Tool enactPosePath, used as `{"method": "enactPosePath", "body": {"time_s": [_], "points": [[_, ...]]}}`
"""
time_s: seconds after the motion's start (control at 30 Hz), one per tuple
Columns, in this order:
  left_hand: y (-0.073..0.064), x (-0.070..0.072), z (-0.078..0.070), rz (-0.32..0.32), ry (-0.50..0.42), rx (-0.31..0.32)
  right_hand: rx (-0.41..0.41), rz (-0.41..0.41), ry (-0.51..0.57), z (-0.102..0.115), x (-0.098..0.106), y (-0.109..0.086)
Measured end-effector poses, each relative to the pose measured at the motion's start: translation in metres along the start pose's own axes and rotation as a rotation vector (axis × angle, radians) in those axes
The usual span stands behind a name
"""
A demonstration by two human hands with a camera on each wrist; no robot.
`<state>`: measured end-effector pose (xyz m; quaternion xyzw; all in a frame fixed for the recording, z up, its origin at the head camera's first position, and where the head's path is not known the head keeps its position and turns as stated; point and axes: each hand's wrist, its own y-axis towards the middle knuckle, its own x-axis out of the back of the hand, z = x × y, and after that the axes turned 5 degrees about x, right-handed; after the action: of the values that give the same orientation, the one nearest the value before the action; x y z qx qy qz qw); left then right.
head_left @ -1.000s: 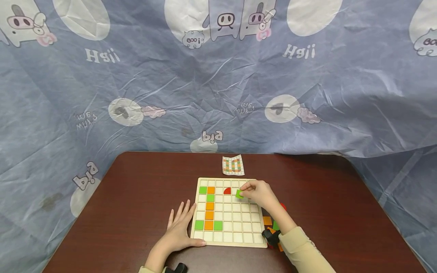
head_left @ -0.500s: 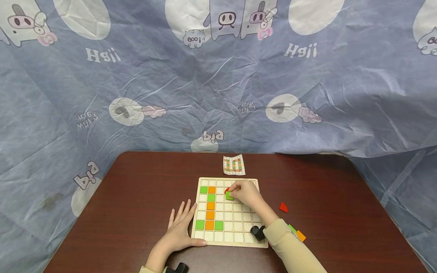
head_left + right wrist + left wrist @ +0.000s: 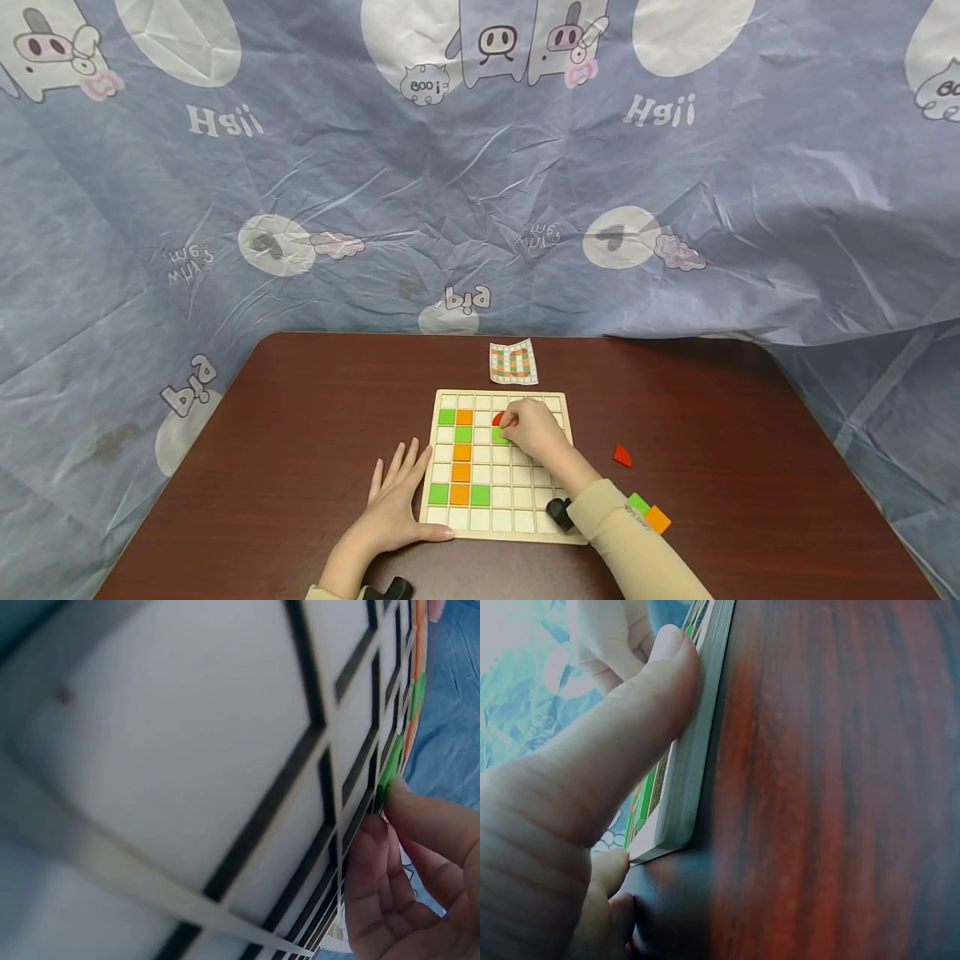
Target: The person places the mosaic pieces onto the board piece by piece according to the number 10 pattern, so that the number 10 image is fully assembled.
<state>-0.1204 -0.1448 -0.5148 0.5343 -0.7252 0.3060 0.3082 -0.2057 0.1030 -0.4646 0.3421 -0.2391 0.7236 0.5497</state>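
Note:
A pale wooden grid board (image 3: 522,500) lies on the table, with several green and orange square tiles set in its left columns. My right hand (image 3: 534,429) pinches a green square tile (image 3: 498,435) at a cell in the upper middle of the board. In the right wrist view that green tile (image 3: 389,769) stands tilted in its cell under the thumb. Just behind it is a red quarter-round tile (image 3: 498,418), partly hidden by the fingers. My left hand (image 3: 390,508) has its fingers spread along the board's left side, the thumb on its front left corner.
Behind the board lies a small paper card (image 3: 513,363) printed with a coloured grid. To the right are a loose red tile (image 3: 622,456), a green tile (image 3: 638,503) and an orange tile (image 3: 657,519), near the right sleeve. A patterned blue cloth (image 3: 420,183) hangs behind the table.
The right hand has carried the green tile leftward across the board and lowered it into the cell in front of the red tile. The left hand has stayed in place.

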Motion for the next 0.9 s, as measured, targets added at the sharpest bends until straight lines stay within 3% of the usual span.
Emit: {"method": "enactPosePath", "body": {"time_s": [0.13, 0.27, 0.6, 0.9], "points": [[0.000, -0.001, 0.001, 0.001, 0.003, 0.003, 0.004, 0.002, -0.028, 0.000, -0.001, -0.001], [0.000, -0.001, 0.000, 0.009, -0.003, 0.006, -0.033, 0.015, 0.029, 0.000, 0.004, -0.004], [0.001, 0.003, -0.001, 0.027, -0.009, 0.015, -0.134, 0.021, 0.219, -0.015, 0.042, -0.015], [0.000, 0.002, 0.000, 0.024, -0.014, 0.009, -0.122, 0.029, 0.227, -0.040, 0.065, -0.033]]}}
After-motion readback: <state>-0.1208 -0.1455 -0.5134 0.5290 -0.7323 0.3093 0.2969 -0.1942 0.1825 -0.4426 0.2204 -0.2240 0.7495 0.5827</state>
